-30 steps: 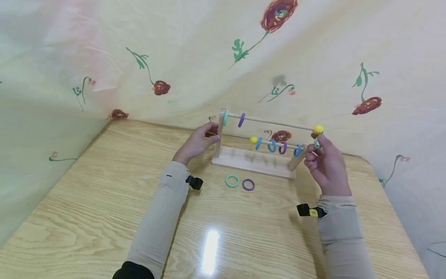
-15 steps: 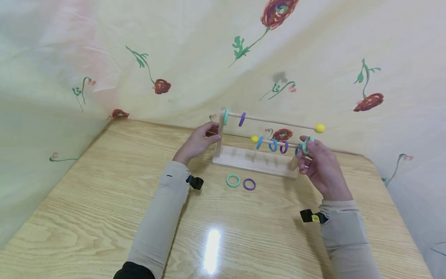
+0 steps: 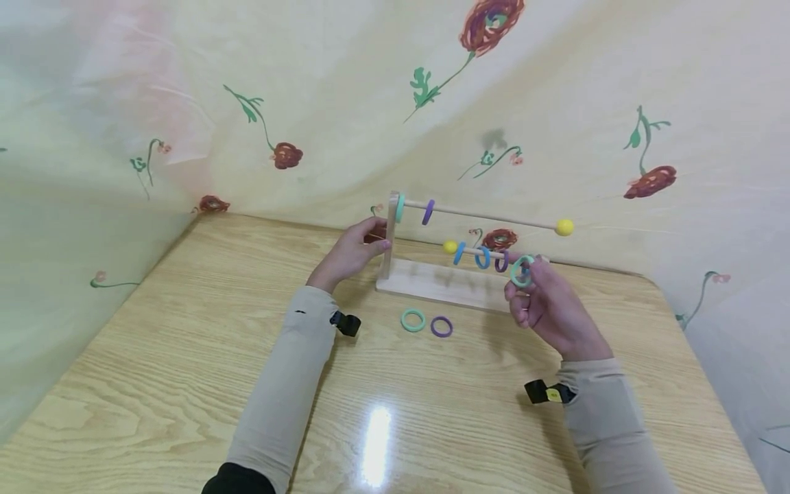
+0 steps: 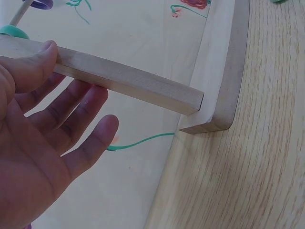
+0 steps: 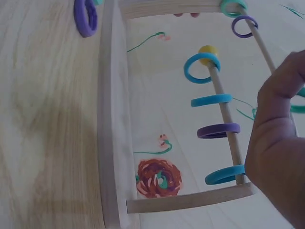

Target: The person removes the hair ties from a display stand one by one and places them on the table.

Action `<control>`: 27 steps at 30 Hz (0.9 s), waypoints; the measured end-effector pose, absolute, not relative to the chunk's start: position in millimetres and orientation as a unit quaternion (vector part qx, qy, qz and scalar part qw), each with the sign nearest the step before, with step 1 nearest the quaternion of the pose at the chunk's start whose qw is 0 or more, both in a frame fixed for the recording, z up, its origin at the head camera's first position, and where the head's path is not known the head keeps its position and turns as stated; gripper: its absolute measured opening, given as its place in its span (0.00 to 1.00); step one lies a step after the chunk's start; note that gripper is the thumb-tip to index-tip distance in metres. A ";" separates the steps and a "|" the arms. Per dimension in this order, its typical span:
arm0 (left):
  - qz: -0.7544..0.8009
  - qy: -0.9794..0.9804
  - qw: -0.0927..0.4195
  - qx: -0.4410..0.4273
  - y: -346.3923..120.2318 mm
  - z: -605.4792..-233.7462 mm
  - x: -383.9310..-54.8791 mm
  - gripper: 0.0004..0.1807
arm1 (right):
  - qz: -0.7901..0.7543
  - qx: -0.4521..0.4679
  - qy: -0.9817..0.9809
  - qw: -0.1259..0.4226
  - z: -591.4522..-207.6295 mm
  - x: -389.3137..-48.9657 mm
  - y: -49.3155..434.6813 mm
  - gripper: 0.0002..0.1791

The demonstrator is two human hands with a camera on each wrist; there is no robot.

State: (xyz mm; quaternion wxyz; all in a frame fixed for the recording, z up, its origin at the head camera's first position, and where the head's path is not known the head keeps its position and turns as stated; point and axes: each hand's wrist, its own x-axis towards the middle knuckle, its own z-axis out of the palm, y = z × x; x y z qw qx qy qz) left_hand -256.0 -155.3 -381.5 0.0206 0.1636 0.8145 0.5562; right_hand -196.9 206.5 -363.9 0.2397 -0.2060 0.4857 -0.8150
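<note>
My left hand (image 3: 350, 255) grips the left post (image 4: 128, 78) of a wooden stand, thumb on one side and fingers on the other. My right hand (image 3: 558, 312) pinches a mint-green ring (image 3: 513, 272) between thumb and fingers, in front of the right end of the lower rod. That rod (image 5: 222, 102) carries blue rings (image 5: 212, 100) and one purple ring (image 5: 218, 131), with a yellow ball (image 3: 450, 248) at its left tip. On the upper rod (image 3: 487, 217) hang a green ring (image 3: 400, 208) and a purple ring (image 3: 428, 213). My right hand hides most of the right post.
On the table (image 3: 469, 412), in front of the stand's base (image 3: 444, 285), lie another green ring (image 3: 413, 331) and a purple ring (image 3: 441, 336). A yellow ball (image 3: 564, 228) caps the upper rod's right end. Behind rises a flowered cloth (image 3: 345, 103).
My right hand has carried the green ring left and down, from beside the upper rod's yellow ball to the lower rod's right end. The left hand has stayed on the post.
</note>
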 end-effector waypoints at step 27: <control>0.560 0.814 0.021 0.154 -152.0 -382.6 -261.6 0.17 | -0.364 -0.173 0.891 0.209 -399.7 -202.4 181.2 0.20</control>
